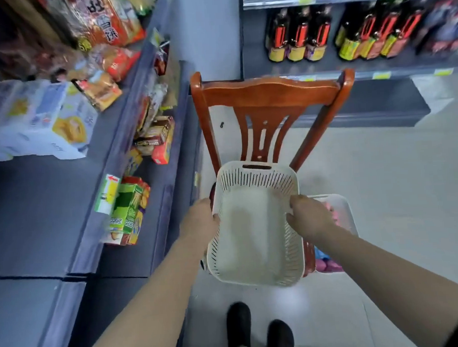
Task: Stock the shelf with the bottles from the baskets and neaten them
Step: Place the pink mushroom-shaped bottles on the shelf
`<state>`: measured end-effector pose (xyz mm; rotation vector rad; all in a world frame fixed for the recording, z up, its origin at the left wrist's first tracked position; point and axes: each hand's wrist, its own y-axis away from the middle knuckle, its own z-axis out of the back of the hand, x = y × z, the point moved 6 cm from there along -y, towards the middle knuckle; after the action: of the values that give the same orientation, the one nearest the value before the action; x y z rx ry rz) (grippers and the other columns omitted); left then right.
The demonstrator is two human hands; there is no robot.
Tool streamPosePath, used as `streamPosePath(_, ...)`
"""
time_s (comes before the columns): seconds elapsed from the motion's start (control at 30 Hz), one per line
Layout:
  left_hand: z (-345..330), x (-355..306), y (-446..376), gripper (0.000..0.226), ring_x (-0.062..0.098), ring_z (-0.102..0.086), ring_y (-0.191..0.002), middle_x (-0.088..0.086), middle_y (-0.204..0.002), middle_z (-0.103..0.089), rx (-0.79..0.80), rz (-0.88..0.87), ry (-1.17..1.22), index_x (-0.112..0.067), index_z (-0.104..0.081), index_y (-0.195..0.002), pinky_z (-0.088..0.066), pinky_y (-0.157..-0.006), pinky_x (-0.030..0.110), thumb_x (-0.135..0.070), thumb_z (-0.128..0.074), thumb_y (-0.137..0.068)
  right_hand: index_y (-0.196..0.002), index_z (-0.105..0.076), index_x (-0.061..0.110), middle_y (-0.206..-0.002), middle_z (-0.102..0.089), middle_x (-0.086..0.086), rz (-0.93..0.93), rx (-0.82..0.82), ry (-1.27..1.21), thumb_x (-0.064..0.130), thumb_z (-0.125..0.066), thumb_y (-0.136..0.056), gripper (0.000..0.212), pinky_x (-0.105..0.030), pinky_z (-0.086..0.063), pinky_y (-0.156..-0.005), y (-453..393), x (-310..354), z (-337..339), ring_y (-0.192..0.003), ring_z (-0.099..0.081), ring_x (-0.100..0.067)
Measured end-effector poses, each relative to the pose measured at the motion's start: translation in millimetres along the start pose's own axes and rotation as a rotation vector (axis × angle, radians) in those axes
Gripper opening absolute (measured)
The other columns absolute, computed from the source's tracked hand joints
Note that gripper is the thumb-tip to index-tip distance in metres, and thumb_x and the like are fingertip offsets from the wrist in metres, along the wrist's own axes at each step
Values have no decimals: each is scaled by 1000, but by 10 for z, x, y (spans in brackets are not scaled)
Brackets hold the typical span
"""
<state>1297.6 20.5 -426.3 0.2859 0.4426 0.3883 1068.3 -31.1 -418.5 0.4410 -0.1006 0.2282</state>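
While both hands grip it: cream basket (255, 241) sits over the wooden chair (269, 97).
Left hand (200, 220): curled on left rim.
Right hand (311, 218): curled on right rim.
Second basket (341, 207): just right, holding pink items.
Bottles (299, 34): far shelf, well apart.

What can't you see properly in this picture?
- Second white plastic basket, head view: the right hand, its arm and the empty white slotted plastic basket cover most of it; the pink things inside cannot be identified.
- Wooden chair seat: hidden under the baskets.
- Dark bottles with red labels on the far shelf: too blurred to read.
- Left hand: its fingertips are behind the basket's rim.
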Motion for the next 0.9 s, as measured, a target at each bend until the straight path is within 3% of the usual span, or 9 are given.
streamPosePath(0.17,-676,171,-551,25,26,-60,-91,8,-107,-60,138,53,-18,-9,-56,-110,-51,-67,34,-21,-53,-88,-118,-45,3,-124,-49,-14,-210,33,-92,10,-45,-90,29,-36,-44,-75,-442,-333,-603,-109,-54,-32)
streamPosePath(0.23,-919,215,-703,29,26,-61,-91,10,-110,-59,179,52,-41,-10,-54,-116,-54,-72,37,-18,-52,-88,-121,-38,2,-128,-44,-15,-297,51,-133,9,-47,-92,32,-36,-42,-72,-554,-455,-826,-108,-55,-34)
streamPosePath(0.37,-1072,327,-871,33,28,-60,-93,10,-114,-56,95,158,51,-7,-44,-123,-54,-77,41,-9,-51,-90,-129,-34,-2,-127,-50,-22,-393,124,-143,2,-34,-96,33,-42,-44,-87,-633,-585,-1125,-113,-53,-37)
streamPosePath(0.57,-1204,414,-941,9,23,-54,-75,6,-91,-57,143,218,48,-7,-48,-101,-45,-64,33,-7,-45,-93,-130,-33,-1,-124,-53,-22,-414,175,-193,1,-35,-94,36,-42,-45,-86,-715,-677,-1242,-111,-54,-37)
streamPosePath(0.67,-1152,228,-899,17,28,-57,-83,10,-97,-57,154,205,38,-5,-46,-107,-48,-66,35,-2,-46,-90,-133,-31,0,-128,-49,-23,-445,163,-169,1,-35,-95,38,-44,-45,-88,-665,-826,-1084,-115,-52,-38)
streamPosePath(0.8,-1028,-249,-748,14,23,-54,-83,12,-103,-58,145,137,105,-6,-46,-102,-45,-65,33,-2,-47,-89,-124,-40,0,-114,-56,-23,-444,92,-293,5,-34,-95,30,-42,-45,-82,-541,-1219,-853,-103,-56,-40)
streamPosePath(0.9,-956,-754,-568,12,26,-56,-86,7,-99,-59,137,90,142,-7,-46,-101,-51,-73,38,-7,-49,-89,-132,-35,7,-123,-54,-18,-527,62,-325,12,-32,-95,37,-39,-43,-82,-359,-1688,-650,-107,-55,-36)
